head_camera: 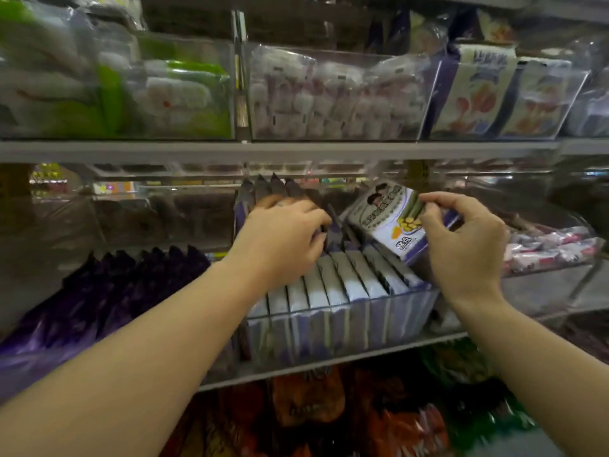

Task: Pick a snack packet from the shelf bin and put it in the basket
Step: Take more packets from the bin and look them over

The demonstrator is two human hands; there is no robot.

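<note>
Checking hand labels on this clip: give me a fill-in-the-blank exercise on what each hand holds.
The ___ hand pinches the tilted white-and-purple snack packet.
The ___ hand grips upright packets inside the clear plastic shelf bin.
No ___ is in view.
Missing: right; left; basket.

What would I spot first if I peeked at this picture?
Two bare arms reach into the middle shelf. The right hand pinches a white and purple snack packet by its top edge and holds it tilted above the clear bin. In the centre, the left hand curls its fingers down among the row of packets standing in that bin.
</note>
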